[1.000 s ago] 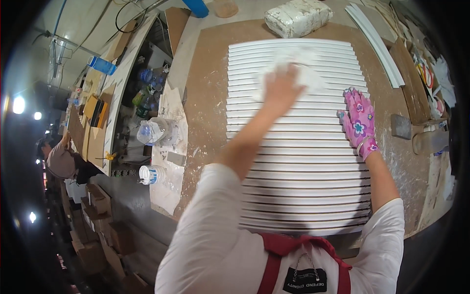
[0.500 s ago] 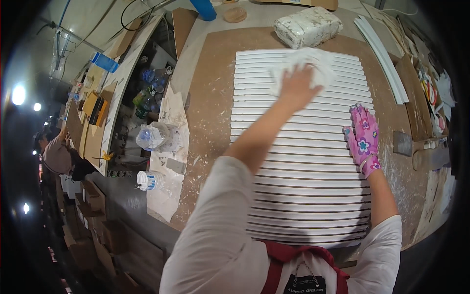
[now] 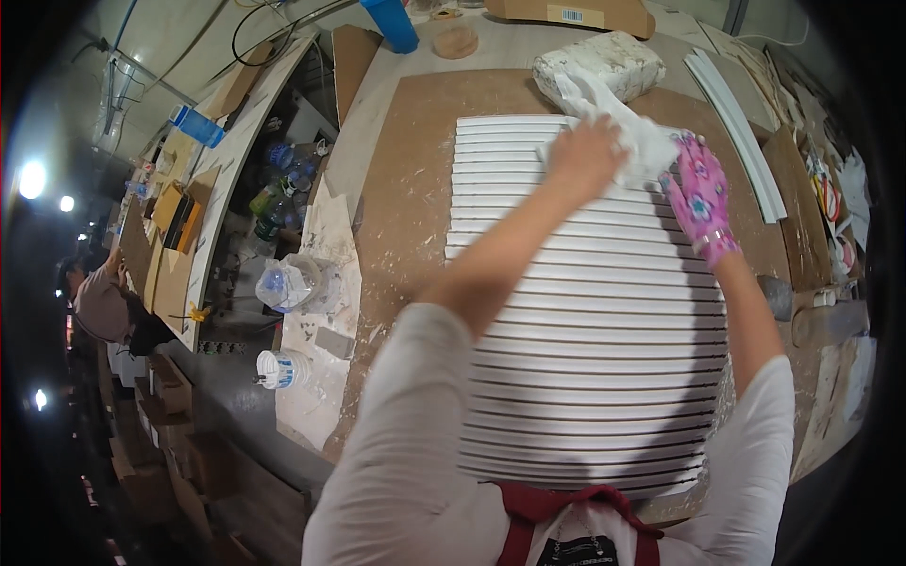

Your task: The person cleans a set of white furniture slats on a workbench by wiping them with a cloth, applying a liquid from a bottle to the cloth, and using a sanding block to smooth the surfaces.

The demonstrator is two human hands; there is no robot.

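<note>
White slats (image 3: 585, 321) lie side by side in rows on a brown board (image 3: 406, 179), forming a ribbed sheet in front of me. My bare left hand (image 3: 587, 158) is closed on a white cloth (image 3: 649, 149) at the far end of the slats. Part of the cloth rises in front of a white, stained wrapped block (image 3: 618, 64). My right hand (image 3: 700, 193), in a pink flowered glove, is at the far right edge of the slats, its fingers stretched out close to the cloth. Whether its fingertips touch the cloth I cannot tell.
White strips (image 3: 736, 132) lie along the right. A plastic-wrapped container (image 3: 288, 283), a white tub (image 3: 281, 369) and a grey block (image 3: 334, 342) stand on the left. A blue cup (image 3: 390, 24) is at the back. Another person (image 3: 104, 307) is at the far left.
The cloth has bunched and lifted a little, shifting right with my left hand. My right hand has slid away from me along the slats' right edge, up beside the cloth.
</note>
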